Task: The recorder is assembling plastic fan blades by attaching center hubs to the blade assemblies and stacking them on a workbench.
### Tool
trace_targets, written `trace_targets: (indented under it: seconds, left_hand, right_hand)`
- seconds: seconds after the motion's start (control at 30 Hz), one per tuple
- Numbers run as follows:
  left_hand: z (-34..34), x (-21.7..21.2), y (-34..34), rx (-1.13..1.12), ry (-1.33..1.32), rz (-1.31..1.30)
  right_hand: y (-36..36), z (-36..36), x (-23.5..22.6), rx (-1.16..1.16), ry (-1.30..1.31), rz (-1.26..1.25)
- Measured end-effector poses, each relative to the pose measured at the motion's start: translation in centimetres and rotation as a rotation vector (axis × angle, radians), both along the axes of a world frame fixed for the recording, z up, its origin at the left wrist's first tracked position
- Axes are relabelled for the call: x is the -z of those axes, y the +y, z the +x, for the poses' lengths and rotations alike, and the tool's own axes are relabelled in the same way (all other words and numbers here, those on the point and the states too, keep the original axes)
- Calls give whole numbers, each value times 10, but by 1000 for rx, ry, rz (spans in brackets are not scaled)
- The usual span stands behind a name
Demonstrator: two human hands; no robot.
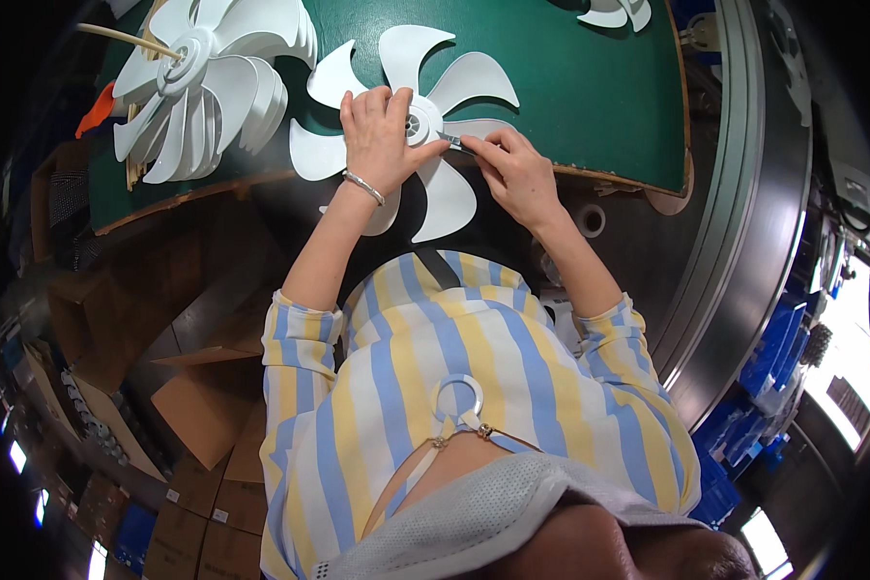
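Note:
A white plastic fan blade wheel (454, 188) with several curved blades lies at the near edge of the green table, partly overhanging it. My left hand (380, 140) holds it, fingers bent over the blades beside the round hub (417, 124), thumb reaching right along the hub's near edge. In my right hand (515, 174), thumb and fingers pinch a small flat metal blade (451, 140), probably a cutter blade. Its tip is at the hub's rim, close to my left thumb. My fingers hide its other end.
A stack of white fan wheels (203, 106) stands at the left of the green table (590, 106), a pale rod (130, 39) poking from its hub. An orange piece (96, 111) lies beside it. Another fan wheel (617, 12) is at the far right. Cardboard boxes (203, 406) stand lower left; a metal rail (735, 193) runs along the right.

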State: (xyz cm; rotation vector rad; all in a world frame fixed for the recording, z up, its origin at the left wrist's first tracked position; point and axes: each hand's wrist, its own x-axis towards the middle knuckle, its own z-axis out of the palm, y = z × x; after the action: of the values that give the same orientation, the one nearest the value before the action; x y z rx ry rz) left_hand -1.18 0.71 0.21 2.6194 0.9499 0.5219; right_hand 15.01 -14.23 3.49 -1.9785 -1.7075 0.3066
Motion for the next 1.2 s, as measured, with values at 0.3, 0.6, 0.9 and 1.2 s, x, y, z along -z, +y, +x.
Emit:
trace_targets:
  seconds: [0.3,0.6,0.9,1.2]
  left_hand:
    - [-1,3,-3,-11,-44,11]
    - [18,10,-1,-88,-89,62]
    - [38,7,17,-266,34,240]
    - [14,-66,16,-310,-767,304]
  right_hand:
    - [-5,-4,0,69,35,83]
    - [-19,3,-9,210,383,-94]
    - [-30,-36,38,113,733,-189]
    - [-28,66,-117,5,-477,377]
